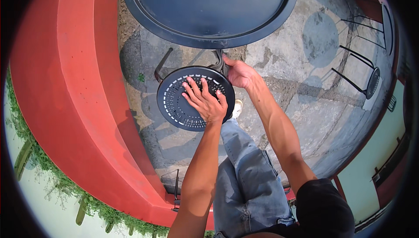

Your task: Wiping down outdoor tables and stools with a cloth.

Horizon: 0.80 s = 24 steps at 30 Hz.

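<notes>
A black round stool (174, 118) with a perforated seat stands in front of my legs. My left hand (204, 100) lies on its seat, fingers spread and pressing flat. Just right of the stool my right hand (241, 73) is closed around a dark metal leg (221, 61), thumb upward. Whether that leg belongs to the stool or to the table is hard to tell. The dark oval table (209, 2) with a raised rim stands just beyond the stool, its near edge slightly above my right hand. My right fingers are partly hidden behind the leg.
A red wall ledge (76, 63) curves along the left, with green plants (48, 172) beyond it. On the right, another black stool (372, 83) and a dark table (386, 28) stand on the cracked concrete floor (305, 129). My shoe (237, 108) is beside the stool.
</notes>
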### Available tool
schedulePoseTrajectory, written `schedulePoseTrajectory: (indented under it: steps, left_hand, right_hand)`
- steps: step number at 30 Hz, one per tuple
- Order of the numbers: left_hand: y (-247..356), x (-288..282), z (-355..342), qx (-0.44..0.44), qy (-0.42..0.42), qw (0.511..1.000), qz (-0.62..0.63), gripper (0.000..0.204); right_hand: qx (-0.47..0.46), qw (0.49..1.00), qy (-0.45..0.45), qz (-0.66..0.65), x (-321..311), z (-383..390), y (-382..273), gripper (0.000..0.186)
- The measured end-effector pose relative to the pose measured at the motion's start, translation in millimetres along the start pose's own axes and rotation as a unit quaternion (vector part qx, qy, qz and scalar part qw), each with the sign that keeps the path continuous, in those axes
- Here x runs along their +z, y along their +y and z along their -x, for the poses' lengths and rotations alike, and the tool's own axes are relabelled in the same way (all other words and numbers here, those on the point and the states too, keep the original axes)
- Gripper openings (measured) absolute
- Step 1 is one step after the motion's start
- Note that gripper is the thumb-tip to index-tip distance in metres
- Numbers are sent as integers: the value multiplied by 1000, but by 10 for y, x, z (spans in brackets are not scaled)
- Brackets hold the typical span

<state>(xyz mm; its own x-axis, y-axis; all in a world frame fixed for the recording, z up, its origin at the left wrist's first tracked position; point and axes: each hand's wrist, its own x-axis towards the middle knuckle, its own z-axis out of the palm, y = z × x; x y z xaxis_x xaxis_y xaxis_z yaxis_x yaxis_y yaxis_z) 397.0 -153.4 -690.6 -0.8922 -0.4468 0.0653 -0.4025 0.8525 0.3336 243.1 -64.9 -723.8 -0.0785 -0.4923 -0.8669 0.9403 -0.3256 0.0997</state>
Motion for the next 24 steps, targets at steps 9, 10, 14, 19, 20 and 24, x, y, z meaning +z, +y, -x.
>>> schedulePoseTrajectory:
  steps: [9,10,14,19,20,24]
  left_hand:
    - [-19,17,18,1,-15,1000,-2,61]
    - [17,33,17,3,-11,1000,2,61]
    - [-45,53,-4,4,-6,1000,4,63]
    - [-127,137,126,2,-17,999,-32,60]
    - [-133,158,116,12,-9,999,-32,60]
    - [-17,159,37,21,-15,1000,-2,64]
  right_hand:
    - [85,996,-14,-31,-173,-797,-376,37]
    - [91,995,-28,-18,-202,-891,-495,37]
    - [76,988,-80,-104,-411,-1268,-542,35]
    - [-25,997,-48,-49,-780,-1839,-423,34]
    - [-46,997,-37,-39,-915,-1894,-394,34]
    - [-117,993,13,4,-914,-2344,-499,35]
